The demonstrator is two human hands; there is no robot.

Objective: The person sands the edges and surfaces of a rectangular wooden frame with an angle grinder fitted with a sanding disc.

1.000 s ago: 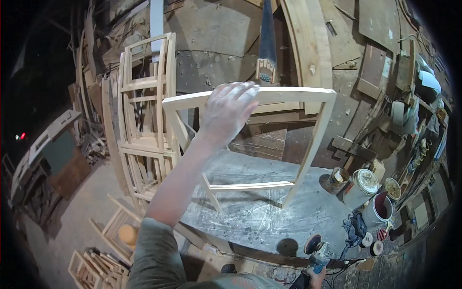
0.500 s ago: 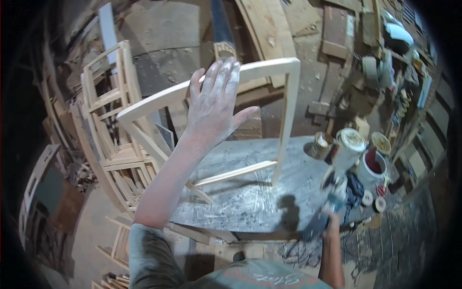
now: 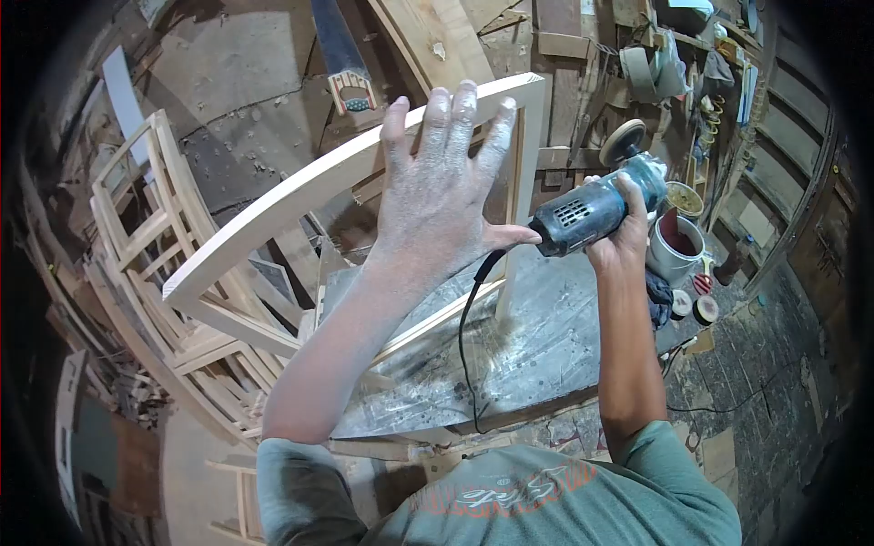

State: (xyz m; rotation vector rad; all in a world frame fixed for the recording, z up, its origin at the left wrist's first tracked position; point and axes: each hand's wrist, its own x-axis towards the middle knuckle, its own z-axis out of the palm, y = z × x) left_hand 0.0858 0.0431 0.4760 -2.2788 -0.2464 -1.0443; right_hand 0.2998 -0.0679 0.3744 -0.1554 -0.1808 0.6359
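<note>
A pale wooden frame (image 3: 273, 223) with a curved top rail stands tilted on the grey worktable (image 3: 546, 341). Dusty with pale powder, my left hand (image 3: 432, 205) lies across that rail, its fingers stretched and spread over the wood. The thumb points sideways and overlaps the rear end of an angle grinder (image 3: 578, 217) in this view. My right hand (image 3: 624, 223) is wrapped round the grinder's body, held up at the frame's right side. A round disc (image 3: 624, 143) on the tool's head faces up and away. Its black cord (image 3: 464, 337) hangs down to the table.
More wooden frames (image 3: 173, 237) lean in a stack at the left. Beyond the worked frame lies a handsaw (image 3: 350, 89). A white bucket (image 3: 675, 250) and a tin (image 3: 685, 198) stand on the right, with small round containers (image 3: 705, 309) near the table's edge.
My right hand has raised the grinder from low at the table's right side up beside the frame. My left hand's fingers have spread wider on the rail. The view has shifted.
</note>
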